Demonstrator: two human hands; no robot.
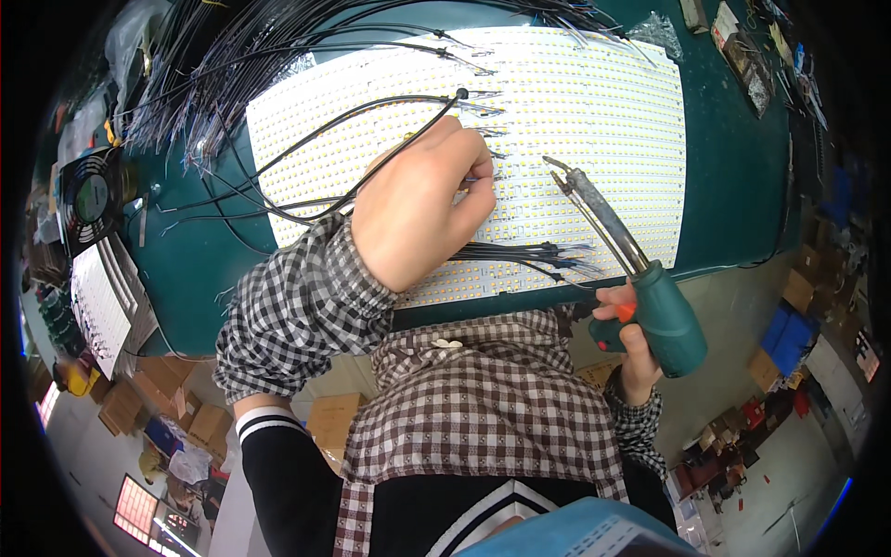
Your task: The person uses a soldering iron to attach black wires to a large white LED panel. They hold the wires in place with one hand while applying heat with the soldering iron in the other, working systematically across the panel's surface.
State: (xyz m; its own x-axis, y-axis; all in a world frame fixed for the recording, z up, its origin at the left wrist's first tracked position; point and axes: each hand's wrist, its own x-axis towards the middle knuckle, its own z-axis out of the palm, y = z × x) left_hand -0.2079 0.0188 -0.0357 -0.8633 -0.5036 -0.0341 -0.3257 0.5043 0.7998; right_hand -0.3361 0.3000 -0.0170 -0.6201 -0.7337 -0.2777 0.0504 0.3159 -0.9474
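My left hand [418, 204] is over the middle of a white LED board panel [594, 111] with rows of small yellow chips. Its thumb and fingers are pinched on a black cable, whose end they mostly hide. Another black cable [399, 148] arcs past the hand, its thin wire ends on the panel. My right hand [636, 348] grips a green soldering gun [670, 320] at the panel's near right side. The gun's tip points up and left, above the panel and apart from the left hand. Several black cables [510, 252] lie bundled below the left hand.
A large bundle of black cables [213, 65] with bare wire ends covers the back left of the green table [738, 186]. A small fan [93, 197] and stacked white boards [107, 306] are at the left. Cardboard boxes [334, 422] stand on the floor.
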